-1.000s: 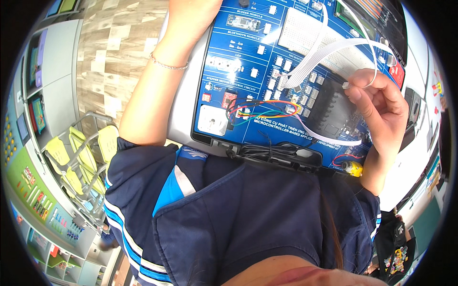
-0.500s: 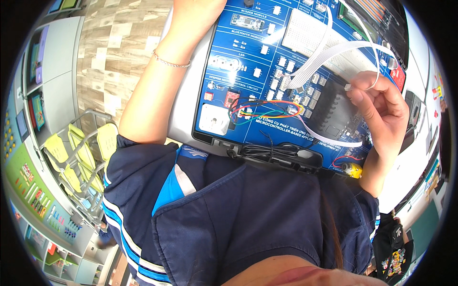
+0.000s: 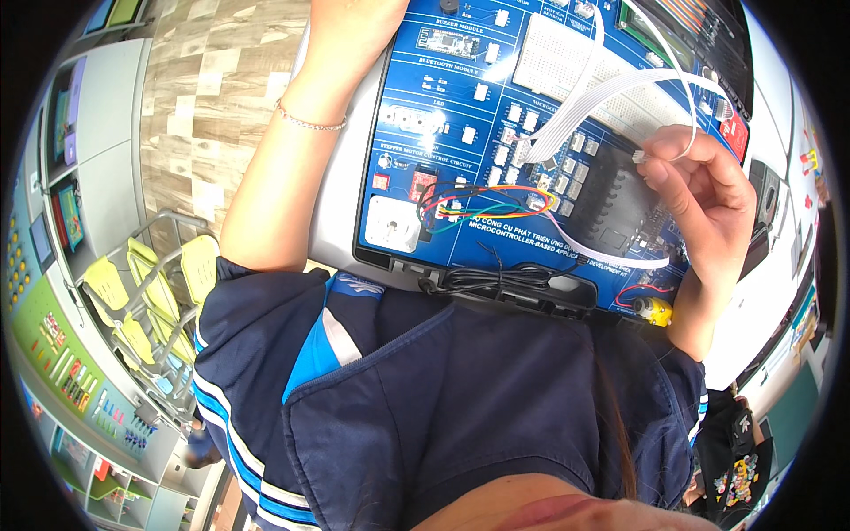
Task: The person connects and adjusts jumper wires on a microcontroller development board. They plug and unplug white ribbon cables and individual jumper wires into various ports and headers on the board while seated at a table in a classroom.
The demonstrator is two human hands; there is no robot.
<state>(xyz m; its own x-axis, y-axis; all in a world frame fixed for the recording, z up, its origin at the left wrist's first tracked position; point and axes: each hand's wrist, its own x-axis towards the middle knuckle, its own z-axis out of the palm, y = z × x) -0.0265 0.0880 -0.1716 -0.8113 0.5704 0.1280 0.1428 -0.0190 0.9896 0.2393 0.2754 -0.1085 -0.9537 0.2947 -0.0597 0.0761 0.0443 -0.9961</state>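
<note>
My right hand (image 3: 699, 181) pinches the small white plug (image 3: 638, 157) of a thin white cable (image 3: 689, 97) between thumb and fingertips. It hovers over the right part of a blue electronics training board (image 3: 416, 146) in an open case. A wide white ribbon cable (image 3: 611, 95) arches from a socket in the middle of the board toward its far right. My left hand (image 3: 365, 19) is at the board's far left edge; its fingers lie beyond the top of the picture. Near the board's middle, a white breadboard (image 3: 549, 66) is mounted at a slant.
Coloured jumper wires (image 3: 487, 202) loop beside the stepper motor (image 3: 392, 221). A coiled black cable (image 3: 505, 281) lies along the case's near edge. A yellow motor (image 3: 653, 310) sits at the near right corner. Yellow-green chairs (image 3: 150, 283) stand on the floor to the left.
The view has shifted slightly, so the board appears a little farther left. My right hand keeps its pinch on the plug, which stays at nearly the same place above the board.
</note>
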